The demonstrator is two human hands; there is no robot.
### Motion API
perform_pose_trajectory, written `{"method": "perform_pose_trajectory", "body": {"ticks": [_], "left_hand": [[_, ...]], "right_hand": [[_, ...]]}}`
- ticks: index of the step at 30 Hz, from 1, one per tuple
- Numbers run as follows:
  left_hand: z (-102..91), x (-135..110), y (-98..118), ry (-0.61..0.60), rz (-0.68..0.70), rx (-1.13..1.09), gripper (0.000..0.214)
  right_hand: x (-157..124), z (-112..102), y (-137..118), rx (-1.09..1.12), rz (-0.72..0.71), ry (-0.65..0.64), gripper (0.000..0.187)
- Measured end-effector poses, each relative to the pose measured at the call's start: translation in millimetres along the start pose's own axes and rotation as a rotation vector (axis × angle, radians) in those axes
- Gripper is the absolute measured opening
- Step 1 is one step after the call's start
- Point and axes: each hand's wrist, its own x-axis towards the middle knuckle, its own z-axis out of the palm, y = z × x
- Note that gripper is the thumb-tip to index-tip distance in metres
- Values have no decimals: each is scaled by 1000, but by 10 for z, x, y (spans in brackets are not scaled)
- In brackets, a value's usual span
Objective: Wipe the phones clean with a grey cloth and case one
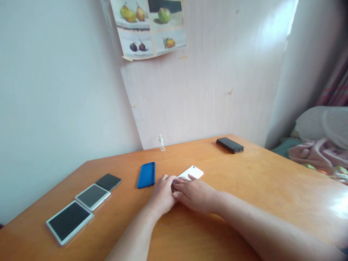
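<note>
Clock directions run from the hands: toward nine, two white-edged tablets [70, 222] and a dark phone [108, 182] lie on the table [116, 224]; at ten, a blue phone case [146, 174]; past eleven, a small bottle [162, 144]. The left hand [163, 194] curls beside the near end of the white phone [194, 172], which sticks out toward two. The right hand [197, 195] overlaps it, fingers together. I cannot tell whether either grips. Farther off at two, stacked black phones [230, 145].
</note>
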Motion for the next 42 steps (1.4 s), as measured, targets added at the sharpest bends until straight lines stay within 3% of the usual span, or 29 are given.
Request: {"method": "perform_pose_trajectory", "body": {"ticks": [2,6,8,14,16,19,21,23,27,29,33,35,37,40,42], "left_hand": [[10,2,-13,4,-2,-1,29],[40,6,-7,55,-44,-20,46],[55,7,-2,66,-61,-38,56],[62,6,9,73,-104,-68,70],[53,2,17,64,-113,-73,72],[44,-4,24,42,-128,-78,76],[45,-4,17,39,-128,-71,75],[50,1,2,44,-114,-63,73],[47,11,-20,54,-56,-52,63],[31,12,-14,46,-34,-41,53],[-9,9,11,2,-18,-7,39],[-17,7,13,-2,-14,-2,37],[-15,4,7,5,-13,-8,38],[-10,3,-2,2,-8,-10,34],[-11,2,-1,-3,-1,-2,32]], "right_hand": [[5,0,9,63,-55,-12,46],[42,-17,282,-29,260,25,43],[54,-6,359,-68,351,32,44],[88,68,208,52,18,4,46],[117,62,256,27,117,11,45],[136,47,395,-66,377,32,46],[119,58,404,-136,443,54,47],[84,86,308,-212,354,66,45],[20,86,71,-306,15,5,38],[13,28,86,-320,73,-59,34],[28,-90,256,-343,433,-131,34],[29,-95,227,-359,503,-124,36],[19,-65,84,-365,497,-114,36],[-6,-26,-160,-348,305,-118,33],[-15,-48,-194,-307,227,-131,30]]}}
